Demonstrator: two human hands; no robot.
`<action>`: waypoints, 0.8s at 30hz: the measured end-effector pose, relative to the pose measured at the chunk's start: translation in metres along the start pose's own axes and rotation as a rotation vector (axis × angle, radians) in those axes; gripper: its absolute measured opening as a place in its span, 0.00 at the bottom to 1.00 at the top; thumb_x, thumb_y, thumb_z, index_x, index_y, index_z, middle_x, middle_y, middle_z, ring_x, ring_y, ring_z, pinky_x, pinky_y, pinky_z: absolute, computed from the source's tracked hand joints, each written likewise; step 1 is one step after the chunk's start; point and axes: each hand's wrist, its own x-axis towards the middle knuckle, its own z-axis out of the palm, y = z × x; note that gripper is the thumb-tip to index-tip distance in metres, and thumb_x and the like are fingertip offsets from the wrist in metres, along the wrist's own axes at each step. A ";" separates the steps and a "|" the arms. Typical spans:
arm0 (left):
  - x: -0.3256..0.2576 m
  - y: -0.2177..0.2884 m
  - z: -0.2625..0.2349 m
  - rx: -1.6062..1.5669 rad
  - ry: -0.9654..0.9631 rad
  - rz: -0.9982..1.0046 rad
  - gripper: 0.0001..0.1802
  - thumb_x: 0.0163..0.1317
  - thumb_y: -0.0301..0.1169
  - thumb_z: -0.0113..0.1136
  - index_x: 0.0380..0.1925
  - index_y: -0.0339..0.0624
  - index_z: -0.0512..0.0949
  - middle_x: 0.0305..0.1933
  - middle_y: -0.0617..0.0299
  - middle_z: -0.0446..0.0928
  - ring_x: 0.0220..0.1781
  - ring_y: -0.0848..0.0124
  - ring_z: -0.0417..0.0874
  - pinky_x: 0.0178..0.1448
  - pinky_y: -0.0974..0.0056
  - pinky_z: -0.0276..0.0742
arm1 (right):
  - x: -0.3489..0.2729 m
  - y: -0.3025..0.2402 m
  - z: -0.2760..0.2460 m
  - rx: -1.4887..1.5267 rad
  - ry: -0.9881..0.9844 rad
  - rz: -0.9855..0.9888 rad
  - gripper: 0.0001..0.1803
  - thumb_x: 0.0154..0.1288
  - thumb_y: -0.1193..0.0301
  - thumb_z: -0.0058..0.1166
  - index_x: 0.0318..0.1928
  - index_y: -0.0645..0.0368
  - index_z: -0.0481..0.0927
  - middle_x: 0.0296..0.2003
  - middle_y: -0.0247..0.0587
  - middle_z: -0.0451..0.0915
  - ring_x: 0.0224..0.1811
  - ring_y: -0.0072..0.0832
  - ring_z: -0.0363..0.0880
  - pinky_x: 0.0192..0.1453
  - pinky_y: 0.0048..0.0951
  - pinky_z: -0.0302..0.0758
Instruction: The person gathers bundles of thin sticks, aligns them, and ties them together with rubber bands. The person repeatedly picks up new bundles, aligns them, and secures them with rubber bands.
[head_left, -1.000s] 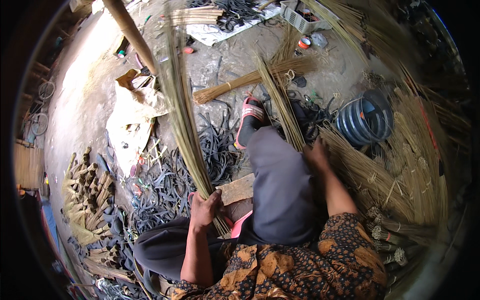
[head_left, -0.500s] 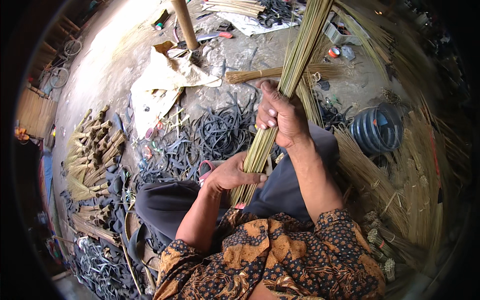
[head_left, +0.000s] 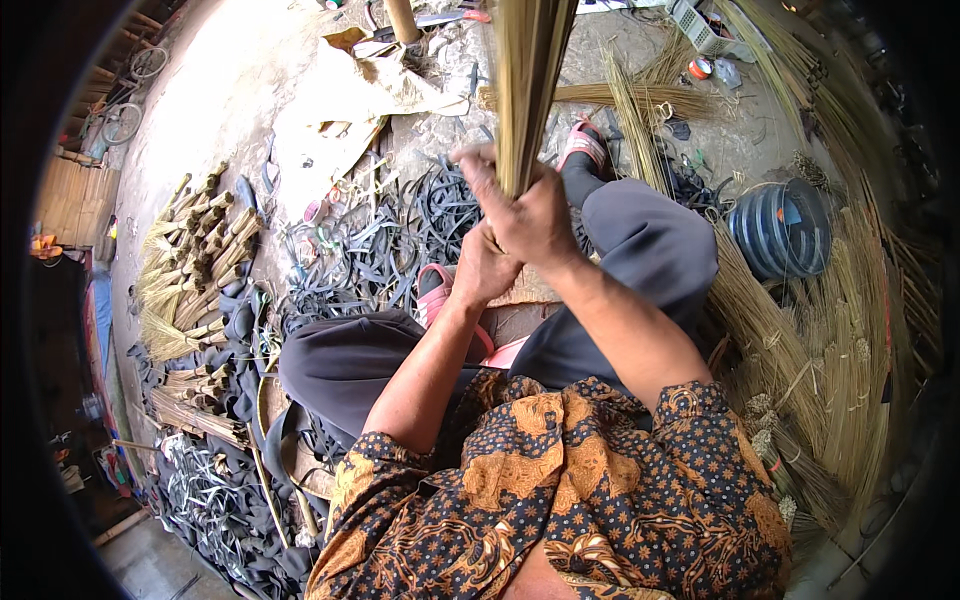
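Work item: a bundle of thin stalks, tan to olive, raised in front of the body; its upper part passes out at the top edge of the view and is blurred.
Right hand: the upper hand; fingers wrap the bundle near its lower part, with one finger or more extended toward the upper left.
Left hand: the lower hand; fingers curl into a narrow fist around the lower end, touching the right hand from below. The gripped section is mostly hidden.
Seating position: knees bent apart in dark trousers, pink sandals on the feet.
Between the legs: a wooden board, below the hands.
Ahead of the hands: a heap of black strips; beyond it, a pale sheet.
Floor, upper right: a loose bundle lies across a second bundle.
Right side: a ribbed blue container, near long stalk bundles.
Left side: a pile of short tied bundles.
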 end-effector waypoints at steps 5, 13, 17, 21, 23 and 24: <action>-0.009 -0.062 -0.003 0.108 -0.055 0.020 0.33 0.63 0.29 0.69 0.67 0.37 0.69 0.64 0.48 0.75 0.66 0.55 0.76 0.70 0.55 0.73 | -0.042 0.067 0.019 -0.014 -0.095 0.115 0.13 0.75 0.65 0.62 0.52 0.60 0.87 0.39 0.44 0.89 0.43 0.29 0.88 0.47 0.34 0.82; -0.016 -0.129 0.018 0.046 0.016 0.030 0.21 0.69 0.33 0.59 0.60 0.38 0.76 0.53 0.46 0.83 0.57 0.50 0.85 0.60 0.51 0.80 | -0.054 0.108 0.014 -0.131 -0.222 0.237 0.11 0.75 0.68 0.60 0.50 0.61 0.86 0.40 0.49 0.88 0.44 0.35 0.89 0.49 0.37 0.82; -0.026 -0.135 0.027 -0.056 -0.018 0.015 0.21 0.71 0.33 0.57 0.62 0.39 0.74 0.53 0.48 0.81 0.57 0.54 0.84 0.59 0.54 0.80 | -0.064 0.115 0.015 -0.126 -0.133 0.126 0.17 0.74 0.63 0.61 0.54 0.61 0.82 0.42 0.57 0.86 0.45 0.51 0.89 0.47 0.44 0.82; -0.028 -0.136 0.031 -0.137 -0.039 -0.048 0.19 0.69 0.34 0.60 0.58 0.40 0.78 0.47 0.49 0.84 0.52 0.56 0.86 0.56 0.54 0.81 | -0.058 0.113 0.010 -0.174 -0.153 0.222 0.16 0.75 0.62 0.61 0.52 0.61 0.83 0.36 0.51 0.86 0.40 0.45 0.89 0.44 0.41 0.82; -0.025 -0.126 0.030 0.151 -0.056 -0.319 0.17 0.64 0.37 0.68 0.50 0.40 0.84 0.39 0.51 0.88 0.43 0.63 0.88 0.50 0.55 0.82 | -0.039 0.104 0.003 -0.049 -0.049 0.310 0.14 0.77 0.61 0.60 0.46 0.59 0.85 0.26 0.33 0.80 0.27 0.21 0.78 0.30 0.32 0.76; -0.025 -0.116 0.030 0.086 -0.092 -0.238 0.17 0.64 0.38 0.69 0.48 0.39 0.83 0.37 0.52 0.87 0.40 0.65 0.87 0.48 0.56 0.81 | -0.027 0.097 -0.007 0.088 0.001 0.324 0.14 0.77 0.60 0.61 0.47 0.59 0.85 0.25 0.30 0.78 0.25 0.19 0.76 0.28 0.28 0.75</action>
